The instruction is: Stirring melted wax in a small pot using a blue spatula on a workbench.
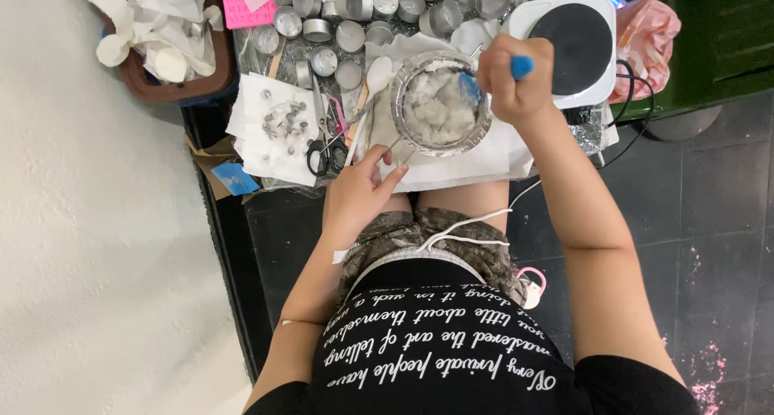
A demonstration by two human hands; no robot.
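A round metal bowl (484,117) full of white lumpy wax-like stuff (434,109) stands on white paper at the table's near edge. My right hand (516,80) is above the bowl's right rim, closed on a blue-handled tool (521,66) whose blue tip dips into the white stuff. My left hand (359,193) rests at the table's front edge, its fingers pinching the thin wire handle (393,147) at the bowl's lower left.
Several small empty metal cups (351,35) crowd the back of the table. A white hotplate with a black disc (574,36) stands at the right. Black-handled scissors (325,151), a white spoon (377,72), paper with small metal bits (278,125) and a brown tray of scraps (161,36) lie left.
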